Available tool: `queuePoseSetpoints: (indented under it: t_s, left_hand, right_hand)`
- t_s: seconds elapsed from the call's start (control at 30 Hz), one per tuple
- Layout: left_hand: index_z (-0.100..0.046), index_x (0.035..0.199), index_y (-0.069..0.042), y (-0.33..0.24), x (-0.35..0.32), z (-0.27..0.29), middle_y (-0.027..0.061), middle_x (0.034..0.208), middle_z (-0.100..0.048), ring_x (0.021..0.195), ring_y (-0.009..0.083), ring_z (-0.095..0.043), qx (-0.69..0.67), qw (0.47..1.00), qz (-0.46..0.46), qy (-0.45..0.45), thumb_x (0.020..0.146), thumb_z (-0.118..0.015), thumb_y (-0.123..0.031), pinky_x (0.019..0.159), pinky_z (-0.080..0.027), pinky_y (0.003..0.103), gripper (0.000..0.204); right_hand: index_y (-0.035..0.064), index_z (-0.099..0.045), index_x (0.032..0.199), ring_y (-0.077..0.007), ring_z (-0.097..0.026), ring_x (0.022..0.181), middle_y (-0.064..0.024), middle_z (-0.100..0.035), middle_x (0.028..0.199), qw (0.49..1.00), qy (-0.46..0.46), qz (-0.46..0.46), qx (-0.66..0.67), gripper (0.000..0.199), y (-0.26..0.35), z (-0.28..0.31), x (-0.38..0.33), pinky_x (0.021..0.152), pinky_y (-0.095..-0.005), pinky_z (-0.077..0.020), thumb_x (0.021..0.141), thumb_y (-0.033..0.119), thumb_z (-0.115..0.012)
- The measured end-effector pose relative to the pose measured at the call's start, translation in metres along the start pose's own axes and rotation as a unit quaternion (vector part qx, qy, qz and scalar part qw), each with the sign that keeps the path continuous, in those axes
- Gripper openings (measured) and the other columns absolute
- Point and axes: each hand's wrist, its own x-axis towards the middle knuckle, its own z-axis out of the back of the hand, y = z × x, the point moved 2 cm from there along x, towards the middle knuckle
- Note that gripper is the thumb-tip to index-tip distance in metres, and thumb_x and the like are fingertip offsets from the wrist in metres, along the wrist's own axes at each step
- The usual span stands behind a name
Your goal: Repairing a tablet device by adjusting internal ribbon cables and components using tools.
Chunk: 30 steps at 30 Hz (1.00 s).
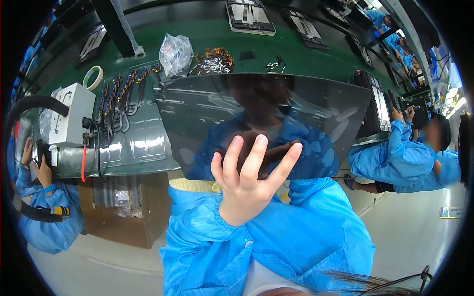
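Note:
A large dark glossy screen panel (316, 108) is tilted up before me, with pale smudge-like marks and reflections on its face. My left hand (249, 180) is spread over the panel's lower middle, back of the hand toward me and fingers apart. Whether the fingertips press the surface is hard to tell, and the thumb is hidden. My right sleeve (311, 191) reaches up to the panel's lower edge, where the right hand is out of sight behind it.
On the green bench (133, 52) lie tape (93, 77), a clear bag (176, 54), small parts (215, 61) and a tray (140, 140) of flex cables. A white control box (72, 114) stands left, above a cardboard box (123, 232). Opened tablets (250, 17) sit behind; co-workers (400, 153) flank me.

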Motion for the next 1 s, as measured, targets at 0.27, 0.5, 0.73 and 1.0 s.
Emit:
queuePoseSetpoints:
  t_s: [0.27, 0.5, 0.73, 1.0]
  left_hand:
    - [-0.054, 0.111, -0.046, 0.004, -0.006, 0.0, -0.0022, 0.113, -0.046, 0.104, 0.023, -0.046, 0.006, 1.0, -0.003, -0.015, 0.077, -0.06, -0.033, 0.094, -0.027, 0.044, 0.037]
    - [-0.061, 0.108, -0.031, 0.011, 0.019, 0.003, 0.0107, 0.118, -0.044, 0.108, 0.0374, -0.043, -0.155, 0.986, 0.006, 0.059, 0.063, -0.066, -0.009, 0.088, -0.037, 0.047, 0.051]
    - [-0.053, 0.102, 0.002, 0.017, 0.006, -0.036, 0.0168, 0.088, -0.058, 0.076, 0.0286, -0.056, -0.515, 0.821, 0.212, 0.128, 0.081, -0.056, -0.009, 0.07, -0.044, 0.035, 0.023]
    - [-0.053, 0.102, -0.002, 0.027, -0.049, -0.085, 0.0023, 0.094, -0.055, 0.081, 0.0093, -0.051, -0.692, 0.406, 0.597, 0.011, 0.087, -0.054, -0.018, 0.071, -0.044, 0.026, 0.022]
  right_hand:
    - [0.0012, -0.053, 0.114, -0.0268, -0.054, 0.104, -0.0161, -0.056, 0.112, 0.984, -0.027, -0.068, 0.164, 0.038, -0.006, -0.005, 0.009, 0.087, -0.032, -0.0435, 0.078, -0.005, -0.044]
    - [0.0012, -0.053, 0.115, -0.0256, -0.053, 0.106, -0.0153, -0.056, 0.112, 0.934, -0.026, -0.134, 0.33, 0.036, -0.009, -0.027, 0.01, 0.089, -0.0315, -0.0425, 0.081, -0.005, -0.042]
    - [0.003, -0.057, 0.111, -0.026, -0.053, 0.107, -0.015, -0.056, 0.113, 0.954, 0.227, 0.068, -0.185, 0.036, -0.028, -0.07, 0.094, 0.091, -0.0313, -0.0416, 0.076, -0.003, -0.046]
    - [0.0096, -0.059, 0.108, -0.0266, -0.058, 0.09, -0.0101, -0.057, 0.107, 0.829, 0.446, -0.025, -0.336, 0.042, -0.102, -0.113, 0.076, 0.076, -0.0354, -0.0479, 0.067, 0.017, -0.064]
